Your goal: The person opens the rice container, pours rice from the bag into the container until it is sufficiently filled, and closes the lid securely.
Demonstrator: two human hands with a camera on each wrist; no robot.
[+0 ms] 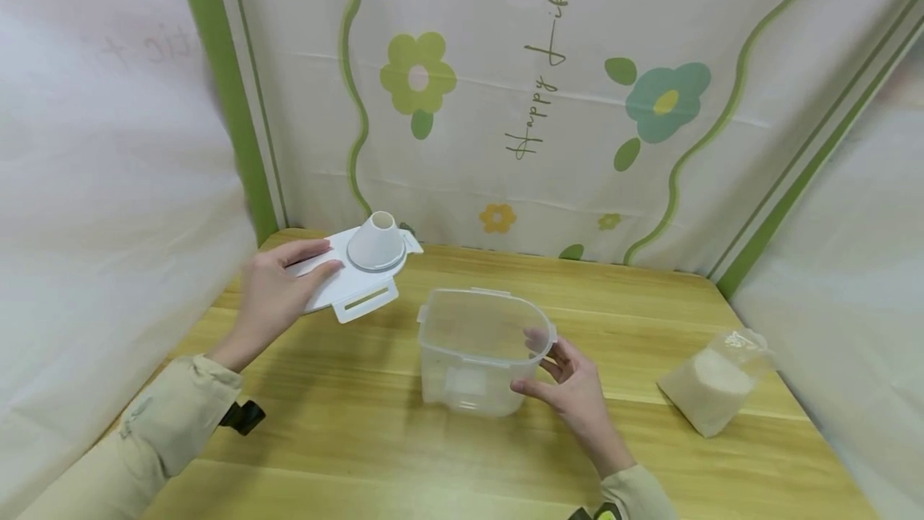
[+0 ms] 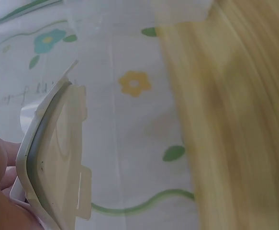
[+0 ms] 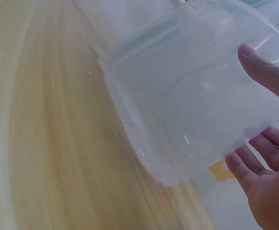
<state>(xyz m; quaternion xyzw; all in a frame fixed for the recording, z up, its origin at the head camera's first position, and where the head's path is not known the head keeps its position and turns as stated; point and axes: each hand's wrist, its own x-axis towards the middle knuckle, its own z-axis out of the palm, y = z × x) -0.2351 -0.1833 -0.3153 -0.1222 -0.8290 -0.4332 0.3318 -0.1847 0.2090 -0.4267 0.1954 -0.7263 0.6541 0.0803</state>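
My left hand (image 1: 277, 279) pinches a flat white lid (image 1: 325, 286) by its left end, thumb on top. A hollow white cone (image 1: 377, 243) rises from that lid, and latch flaps stick out at its edges. Seen from the left wrist, the lid's underside (image 2: 65, 143) shows a grey seal along the rim. My right hand (image 1: 570, 392) grips the rounded right end of a clear plastic container (image 1: 469, 379), thumb toward me and fingers round the far side. The container is upright with its top uncovered. From the right wrist, thumb and fingers (image 3: 268, 153) span its wall (image 3: 187, 105).
A clear bag of white grains (image 1: 711, 387) lies toward the right edge of the wooden table (image 1: 361, 456). Patterned cloth (image 1: 462, 167) hangs behind the table, with more cloth at both sides. The lid is left of the container, higher than its rim.
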